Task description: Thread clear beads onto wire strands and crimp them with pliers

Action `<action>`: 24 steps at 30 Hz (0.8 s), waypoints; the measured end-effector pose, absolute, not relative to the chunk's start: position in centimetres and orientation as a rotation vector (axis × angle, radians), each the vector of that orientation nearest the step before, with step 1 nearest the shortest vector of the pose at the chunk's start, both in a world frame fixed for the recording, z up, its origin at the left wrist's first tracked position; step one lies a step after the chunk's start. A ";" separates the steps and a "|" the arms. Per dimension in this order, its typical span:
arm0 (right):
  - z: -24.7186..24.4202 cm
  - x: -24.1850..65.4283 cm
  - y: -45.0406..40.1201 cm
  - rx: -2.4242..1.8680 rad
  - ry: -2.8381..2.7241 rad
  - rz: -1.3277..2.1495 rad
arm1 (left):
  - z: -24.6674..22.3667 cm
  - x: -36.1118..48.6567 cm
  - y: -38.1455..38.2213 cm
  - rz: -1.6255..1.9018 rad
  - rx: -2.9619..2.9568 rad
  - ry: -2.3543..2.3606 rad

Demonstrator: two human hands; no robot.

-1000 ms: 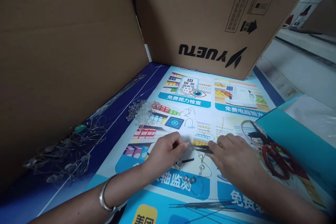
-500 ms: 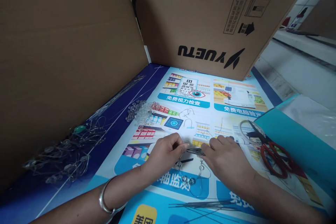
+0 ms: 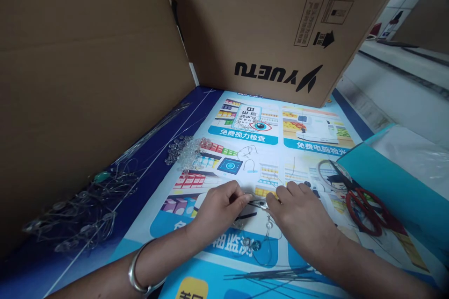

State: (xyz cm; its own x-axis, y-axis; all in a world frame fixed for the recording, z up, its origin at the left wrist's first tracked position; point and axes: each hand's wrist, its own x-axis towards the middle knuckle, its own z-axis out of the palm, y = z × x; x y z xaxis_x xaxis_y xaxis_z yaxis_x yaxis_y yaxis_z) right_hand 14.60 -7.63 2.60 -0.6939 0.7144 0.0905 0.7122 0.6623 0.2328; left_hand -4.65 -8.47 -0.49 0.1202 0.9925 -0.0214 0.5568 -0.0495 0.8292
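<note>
My left hand [image 3: 224, 203] is closed in a pinch on a thin wire, part of a wire piece strung with clear round beads [image 3: 251, 244]. The beads hang below and between my hands. In my closed right hand [image 3: 296, 210] are small metal pliers [image 3: 258, 203], their jaws pointing left and reaching my left fingertips. The handles are hidden by my fingers. Whether the jaws bite on the wire is too small to tell.
Loose clear beads [image 3: 189, 152] lie in a heap behind my left hand. A tangle of beaded wire [image 3: 84, 215] is at the left. Cut wires [image 3: 273, 274] lie in front. Red-handled scissors [image 3: 365, 210] rest at right beside a teal box [image 3: 396, 177]. Cardboard [image 3: 280, 28] stands behind.
The pliers have turned slightly in my right hand, showing more of their pivot. Both hands stay close together, and the whole view has shifted a little.
</note>
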 end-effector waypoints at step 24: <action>-0.6 15.8 -7.2 1.194 3.012 0.469 | -1.5 -4.9 -7.8 0.754 1.764 1.612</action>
